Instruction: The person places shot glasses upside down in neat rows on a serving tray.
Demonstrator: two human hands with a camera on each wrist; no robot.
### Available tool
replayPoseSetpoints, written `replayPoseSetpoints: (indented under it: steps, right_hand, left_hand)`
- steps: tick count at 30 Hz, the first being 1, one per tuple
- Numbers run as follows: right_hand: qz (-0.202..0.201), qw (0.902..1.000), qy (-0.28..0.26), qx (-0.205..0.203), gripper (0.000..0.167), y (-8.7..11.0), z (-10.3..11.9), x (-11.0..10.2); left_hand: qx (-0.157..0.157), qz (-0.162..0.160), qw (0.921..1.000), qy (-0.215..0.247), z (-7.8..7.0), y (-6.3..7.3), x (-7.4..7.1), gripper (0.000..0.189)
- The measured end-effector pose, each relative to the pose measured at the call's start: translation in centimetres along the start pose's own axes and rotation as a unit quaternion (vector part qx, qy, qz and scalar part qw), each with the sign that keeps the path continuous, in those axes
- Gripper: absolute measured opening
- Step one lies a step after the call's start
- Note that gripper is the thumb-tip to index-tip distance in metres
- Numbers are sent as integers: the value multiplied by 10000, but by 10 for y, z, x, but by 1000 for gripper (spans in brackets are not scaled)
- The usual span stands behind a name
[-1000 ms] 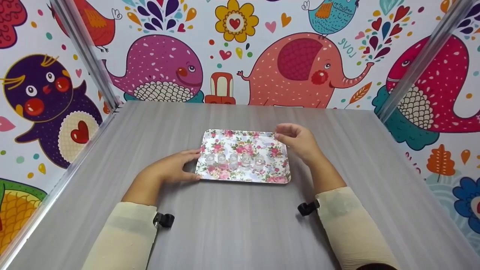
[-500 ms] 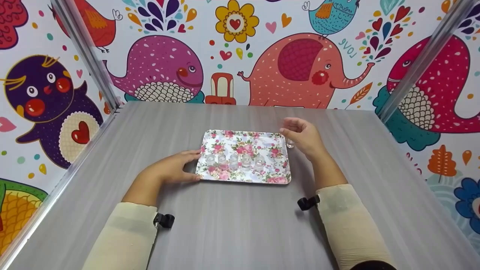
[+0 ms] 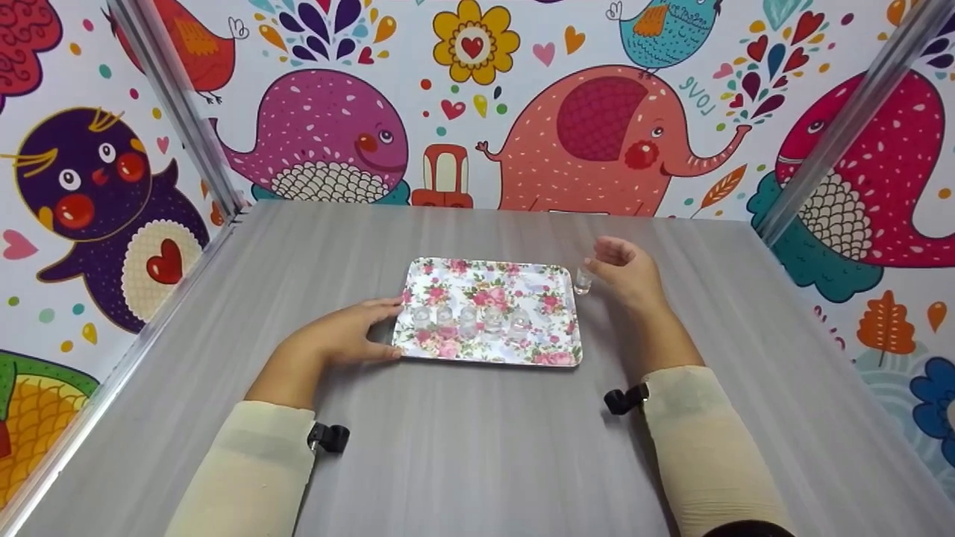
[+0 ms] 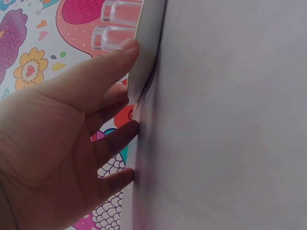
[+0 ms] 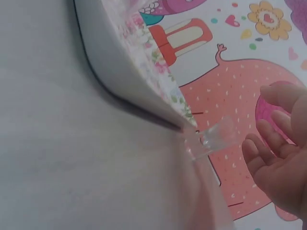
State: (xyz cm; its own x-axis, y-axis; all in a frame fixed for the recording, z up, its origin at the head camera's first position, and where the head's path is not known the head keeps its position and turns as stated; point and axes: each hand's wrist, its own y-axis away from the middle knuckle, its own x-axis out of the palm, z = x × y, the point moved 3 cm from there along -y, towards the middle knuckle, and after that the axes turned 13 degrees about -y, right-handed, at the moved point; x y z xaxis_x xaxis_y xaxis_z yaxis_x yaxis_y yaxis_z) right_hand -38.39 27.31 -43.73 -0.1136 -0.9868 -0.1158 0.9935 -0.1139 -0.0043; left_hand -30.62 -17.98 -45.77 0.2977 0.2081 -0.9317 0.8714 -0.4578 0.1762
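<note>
A flower-patterned tray lies on the table with several small clear shot glasses in a row on it. My left hand rests at the tray's left edge; in the left wrist view the thumb touches the rim and the other fingers are spread. Just off the tray's right side, another clear shot glass stands upright on the table. Beside that glass is my right hand, its fingers loosely bent. The right wrist view shows a gap between the hand and the glass.
The grey wood-grain table stretches around the tray. Behind it rises a wall printed with cartoon animals, and metal posts stand at the back corners. A small black camera is worn on each sleeve.
My right hand has moved right from the tray's far right corner, away from the shot glass, which now shows standing on the table. My left hand has stayed at the tray's edge.
</note>
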Motion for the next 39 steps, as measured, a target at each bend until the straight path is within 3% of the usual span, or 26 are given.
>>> replayPoseSetpoints:
  steps: [12, 18, 26, 39]
  right_hand:
    - [269, 9987, 165, 410, 65, -9, -26, 5]
    - [511, 9936, 670, 749, 70, -8, -32, 8]
    - [460, 9872, 1295, 805, 45, -6, -36, 7]
    - [388, 9858, 1464, 719, 45, -6, -38, 5]
  left_hand:
    - [113, -53, 9999, 2, -3, 1, -2, 83]
    - [147, -79, 9999, -26, -4, 2, -3, 82]
    - [41, -19, 10000, -29, -5, 1, -2, 84]
    - [62, -35, 10000, -29, -5, 2, -3, 83]
